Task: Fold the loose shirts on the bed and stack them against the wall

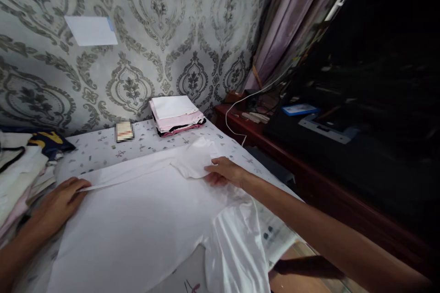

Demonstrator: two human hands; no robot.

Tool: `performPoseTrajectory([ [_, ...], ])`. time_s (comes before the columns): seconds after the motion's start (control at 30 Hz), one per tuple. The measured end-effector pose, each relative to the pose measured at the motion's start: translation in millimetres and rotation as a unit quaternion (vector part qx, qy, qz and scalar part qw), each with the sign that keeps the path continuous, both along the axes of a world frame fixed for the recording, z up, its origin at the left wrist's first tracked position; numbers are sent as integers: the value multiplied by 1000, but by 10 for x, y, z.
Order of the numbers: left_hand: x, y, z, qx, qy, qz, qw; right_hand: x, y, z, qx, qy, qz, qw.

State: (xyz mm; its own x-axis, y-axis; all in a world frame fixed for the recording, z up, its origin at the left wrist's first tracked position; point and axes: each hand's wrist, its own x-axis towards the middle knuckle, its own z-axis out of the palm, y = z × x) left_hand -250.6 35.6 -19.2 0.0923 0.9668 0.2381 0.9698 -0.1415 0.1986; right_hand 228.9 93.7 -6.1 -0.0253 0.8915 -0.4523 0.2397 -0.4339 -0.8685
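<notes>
A white shirt (137, 219) lies spread over a patterned sheet, with one sleeve (237, 242) reaching toward the lower right. Its far edge is folded over in a narrow strip. At the left end of that strip, my left hand (65, 199) pinches the cloth between thumb and fingers. My right hand (223, 171) is closed on the white cloth near the upper right, beside a bunched, folded-over part (195, 158). Some fingertips of my right hand are partly hidden by the fabric.
Folded clothes (177, 114) are stacked by the wall. Loose clothes (20, 178) pile up at the left. A small blurred card (124, 132) lies on the sheet (92, 151). At the right stands a dark red desk (240, 128) with a white cable (237, 99).
</notes>
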Motion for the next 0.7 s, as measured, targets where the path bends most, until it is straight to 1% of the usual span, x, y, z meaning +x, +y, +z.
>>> performPoseTrajectory([
  [0.03, 18, 4, 14, 1, -1, 2, 1000, 31, 79, 29, 28, -65, 23, 997],
  [0.07, 37, 7, 24, 4, -2, 6, 1000, 58, 173, 62, 66, -138, 34, 988],
  [0.1, 55, 9, 29, 10, -3, 9, 1000, 79, 278, 98, 107, -208, 31, 972],
  [0.17, 86, 9, 24, 24, -9, 11, 1000, 89, 509, 162, 175, -297, -7, 939],
  [0.2, 97, 8, 17, 32, -10, 11, 999, 75, 626, 182, 186, -316, -22, 930],
  [0.27, 111, 1, 4, 46, -8, 12, 999, 19, 841, 188, 174, -324, -31, 929],
  [0.33, 111, -9, -5, 49, -2, 13, 999, -54, 1006, 150, 147, -325, -27, 934],
  [0.43, 82, -15, -17, 42, -3, 13, 999, -125, 1132, 61, 104, -330, -19, 938],
  [0.5, 48, -13, -31, 31, -6, 7, 999, -123, 1140, 20, 96, -327, -17, 940],
  [0.57, 16, -11, -50, 27, -13, 2, 1000, -90, 1104, 5, 108, -314, -26, 943],
  [0.63, -2, -17, -64, 32, -21, -2, 999, -45, 1041, 7, 129, -292, -47, 947],
  [0.7, 1, -32, -67, 53, -34, -2, 998, -4, 965, 11, 135, -259, -70, 954],
])
